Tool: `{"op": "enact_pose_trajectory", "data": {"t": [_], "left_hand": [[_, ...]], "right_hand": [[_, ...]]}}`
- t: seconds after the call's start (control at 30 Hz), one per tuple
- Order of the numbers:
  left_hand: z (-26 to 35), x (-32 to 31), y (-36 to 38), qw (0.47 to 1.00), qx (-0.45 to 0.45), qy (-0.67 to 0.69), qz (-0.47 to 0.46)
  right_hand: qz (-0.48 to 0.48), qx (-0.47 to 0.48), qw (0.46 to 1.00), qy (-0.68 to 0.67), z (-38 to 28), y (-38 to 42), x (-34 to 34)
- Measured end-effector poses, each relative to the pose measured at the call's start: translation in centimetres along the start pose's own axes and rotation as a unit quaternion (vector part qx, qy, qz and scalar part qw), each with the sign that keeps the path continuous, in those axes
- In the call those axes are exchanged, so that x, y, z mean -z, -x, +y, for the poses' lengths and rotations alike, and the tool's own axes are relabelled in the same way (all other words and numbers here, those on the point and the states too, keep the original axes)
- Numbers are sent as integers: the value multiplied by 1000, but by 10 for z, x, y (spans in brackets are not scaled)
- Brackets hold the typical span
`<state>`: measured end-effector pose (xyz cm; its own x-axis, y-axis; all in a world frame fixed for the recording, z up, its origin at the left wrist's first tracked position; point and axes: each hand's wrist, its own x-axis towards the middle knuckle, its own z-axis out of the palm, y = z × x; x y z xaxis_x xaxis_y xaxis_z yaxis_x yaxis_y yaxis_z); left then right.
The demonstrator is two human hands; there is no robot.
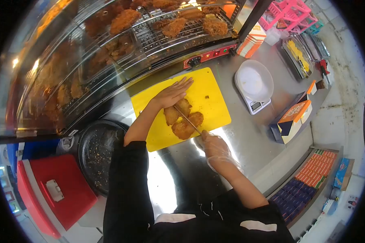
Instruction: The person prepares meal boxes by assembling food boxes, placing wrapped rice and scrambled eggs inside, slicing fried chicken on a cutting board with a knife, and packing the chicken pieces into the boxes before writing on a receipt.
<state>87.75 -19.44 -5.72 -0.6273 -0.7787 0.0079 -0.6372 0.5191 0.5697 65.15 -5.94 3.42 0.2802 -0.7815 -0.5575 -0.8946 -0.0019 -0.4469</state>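
A yellow cutting board [213, 91] lies on the metal counter, with brown breaded fried cutlets [188, 126] and a few crumbs on it. My right hand [215, 146], in a clear plastic glove, is closed round the handle of a knife [188, 120]. The blade runs slantwise across the cutlets towards my other hand. My left hand [174, 94] rests with fingers stretched out near the knife's tip, beside the upper cutlet [177, 111]. Whether its palm touches the blade or the cutlet is hard to tell.
A heated glass display case [150, 56] with fried pieces stands behind the board. A white bowl [253, 81] sits on a digital scale [257, 107] to the right, near an orange box [296, 113]. At left are a black round pan [97, 156] and red cooler [61, 194].
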Motion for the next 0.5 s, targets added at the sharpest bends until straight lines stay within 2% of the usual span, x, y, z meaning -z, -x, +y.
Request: {"op": "enact_pose_trajectory", "data": {"t": [0.07, 0.17, 0.27, 0.3, 0.33, 0.4, 0.43, 0.47, 0.5], "left_hand": [[-2, -7, 1, 1000, 8, 19, 4], [5, 2, -2, 999, 13, -43, 31], [0, -4, 3, 997, -2, -62, 46], [-10, -5, -2, 997, 7, -39, 64], [-7, -5, -3, 997, 16, -8, 76], [-5, -4, -10, 998, 15, -34, 55], [-8, -10, -6, 998, 25, -23, 50], [-12, -14, -3, 999, 30, -16, 42], [-14, -1, -8, 998, 26, -28, 50]], "right_hand": [[4, -15, 998, 67, -11, 2, 0], [51, -23, 998, 3, 9, -8, -40], [-23, -71, 997, 11, -13, -3, -3], [62, -51, 996, 23, -2, -10, -22], [65, -56, 996, 22, 2, -11, -31], [106, -42, 993, 4, 12, -16, -46], [80, -58, 995, -25, 0, -11, -32], [-6, -39, 999, 28, -8, -6, -9], [28, -37, 998, 36, -3, -14, -16]]}}
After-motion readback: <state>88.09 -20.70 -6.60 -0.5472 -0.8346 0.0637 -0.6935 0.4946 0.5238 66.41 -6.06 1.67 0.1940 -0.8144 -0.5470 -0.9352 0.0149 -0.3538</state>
